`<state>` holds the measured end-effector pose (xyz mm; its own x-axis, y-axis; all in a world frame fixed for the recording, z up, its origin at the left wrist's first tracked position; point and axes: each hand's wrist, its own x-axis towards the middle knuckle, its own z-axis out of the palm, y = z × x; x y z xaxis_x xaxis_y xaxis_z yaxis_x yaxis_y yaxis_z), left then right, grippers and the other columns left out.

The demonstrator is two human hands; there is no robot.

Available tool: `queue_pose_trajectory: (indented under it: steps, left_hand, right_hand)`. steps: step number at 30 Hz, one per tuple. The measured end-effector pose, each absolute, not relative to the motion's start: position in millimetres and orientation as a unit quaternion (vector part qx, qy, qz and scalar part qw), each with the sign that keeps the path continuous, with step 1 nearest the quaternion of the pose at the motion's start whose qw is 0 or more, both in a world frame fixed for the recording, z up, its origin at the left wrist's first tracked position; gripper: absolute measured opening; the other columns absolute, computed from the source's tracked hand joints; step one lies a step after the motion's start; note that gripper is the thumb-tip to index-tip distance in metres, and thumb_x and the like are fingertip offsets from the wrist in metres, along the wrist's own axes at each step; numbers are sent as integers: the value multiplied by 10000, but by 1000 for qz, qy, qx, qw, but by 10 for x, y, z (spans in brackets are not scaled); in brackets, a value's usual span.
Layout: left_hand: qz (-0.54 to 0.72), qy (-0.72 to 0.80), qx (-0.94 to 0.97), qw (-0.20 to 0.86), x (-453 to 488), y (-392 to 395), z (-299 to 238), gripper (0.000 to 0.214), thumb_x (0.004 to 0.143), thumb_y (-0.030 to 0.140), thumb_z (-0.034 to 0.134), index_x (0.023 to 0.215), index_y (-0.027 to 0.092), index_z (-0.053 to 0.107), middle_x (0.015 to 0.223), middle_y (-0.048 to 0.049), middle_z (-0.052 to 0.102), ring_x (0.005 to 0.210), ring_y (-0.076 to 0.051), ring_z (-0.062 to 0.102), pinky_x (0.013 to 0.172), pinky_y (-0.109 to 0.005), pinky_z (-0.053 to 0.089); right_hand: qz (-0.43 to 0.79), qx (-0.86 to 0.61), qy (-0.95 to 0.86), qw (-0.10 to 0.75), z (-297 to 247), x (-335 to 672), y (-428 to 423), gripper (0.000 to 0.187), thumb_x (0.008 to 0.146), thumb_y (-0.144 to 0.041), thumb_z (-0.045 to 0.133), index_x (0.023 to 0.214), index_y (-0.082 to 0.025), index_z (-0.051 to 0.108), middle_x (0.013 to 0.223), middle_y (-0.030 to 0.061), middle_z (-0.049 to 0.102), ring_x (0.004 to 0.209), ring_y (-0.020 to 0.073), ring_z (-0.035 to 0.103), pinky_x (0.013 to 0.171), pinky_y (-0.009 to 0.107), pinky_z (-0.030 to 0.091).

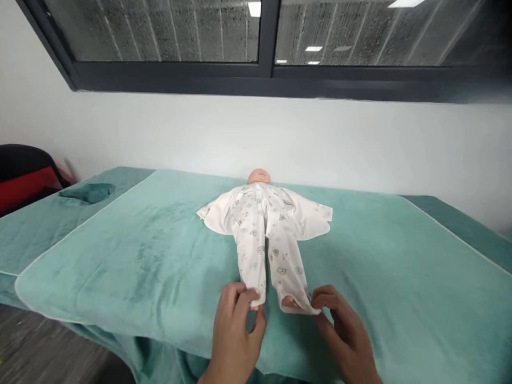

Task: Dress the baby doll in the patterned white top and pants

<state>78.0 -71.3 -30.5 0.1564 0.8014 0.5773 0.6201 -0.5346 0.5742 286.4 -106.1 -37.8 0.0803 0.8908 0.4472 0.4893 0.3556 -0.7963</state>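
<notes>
A baby doll (pixel 259 176) lies on its back on a green massage bed, head toward the wall. It wears a white top (pixel 308 213) with wide sleeves spread out, and white printed pants (pixel 282 261) over both legs. My left hand (pixel 238 330) is at the left pant leg's hem, its fingers bent against the cuff and the doll's foot. My right hand (pixel 344 333) pinches the hem of the right pant leg at its outer corner and draws it sideways. Inside that cuff a bit of the doll's foot (pixel 290 302) shows.
The bed's green velvet cover (pixel 120 256) has a face hole (pixel 88 193) at the left end. A white wall (pixel 200 133) and a dark-framed window (pixel 266 80) stand behind. On the far left is a red and black chair (pixel 28 176).
</notes>
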Motion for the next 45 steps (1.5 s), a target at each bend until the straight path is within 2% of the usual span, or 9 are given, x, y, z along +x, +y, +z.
queue_pose_trajectory:
  steps: [4,11,14,17,20,23,32,40,45]
  left_hand:
    - [473,451,751,100,733,-834,-280,180,852,104,525,939,237,610,875,-61,611,804,-202,607,677,-325,526]
    - [500,397,756,141,373,-911,-324,213,863,103,495,964,253,607,805,-46,649,737,-204,609,648,-333,488]
    - [447,462,755,126,216,-492,-355,154,908,166,471,915,223,613,832,-48,658,777,-199,623,691,-321,510]
    - [344,499,795,23,253,138,-370,255,895,151,464,1073,183,644,1060,-104,658,1020,-270,583,874,-421,486]
    - [255,491,830,-70,442,682,-362,317,869,99,452,1120,125,643,1255,-162,589,1250,-348,444,964,-497,418]
    - [204,470,851,-111,607,974,-353,294,847,64,453,1044,109,666,1224,-172,588,1236,-333,441,974,-477,399]
    - [195,438,868,-126,630,1088,-397,245,786,12,477,873,149,660,966,-128,602,1010,-295,504,877,-440,415]
    - [277,400,872,-55,438,1000,-377,211,839,37,474,953,148,612,1033,-95,622,1025,-259,494,890,-410,427]
    - [243,326,913,-27,243,837,-336,239,859,47,452,965,171,627,1062,-77,624,1065,-248,494,896,-405,421]
  right_hand:
    - [215,-539,-689,434,-366,2876,-1156,116,882,-197,482,861,-273,567,865,49,611,778,212,613,659,324,507]
    - [223,-529,-708,411,-354,3099,-1081,134,925,-223,450,840,-259,547,806,35,591,734,198,584,651,316,492]
    - [126,-584,-704,384,-387,3249,-704,147,915,-210,458,970,-255,586,986,66,635,919,232,598,797,370,504]
    - [19,-601,-738,306,-405,3262,-170,367,874,-134,465,1211,-215,584,1234,110,604,1180,278,504,991,440,432]
    - [-23,-600,-766,229,-390,3155,282,319,876,-86,442,1096,-176,655,1169,129,623,1118,263,517,955,399,438]
    - [-28,-607,-771,191,-394,3054,505,247,885,-77,448,902,-181,672,1023,100,621,973,221,532,856,333,442]
    - [-52,-624,-753,204,-520,3059,523,166,897,-114,497,923,-190,642,1046,90,596,980,222,508,838,325,393]
    - [-48,-601,-770,209,-537,3182,459,188,911,-104,472,850,-182,632,938,81,622,918,221,520,819,342,385]
    - [-28,-540,-812,219,-538,3321,196,273,932,-73,417,896,-185,663,939,84,636,917,219,521,831,358,393]
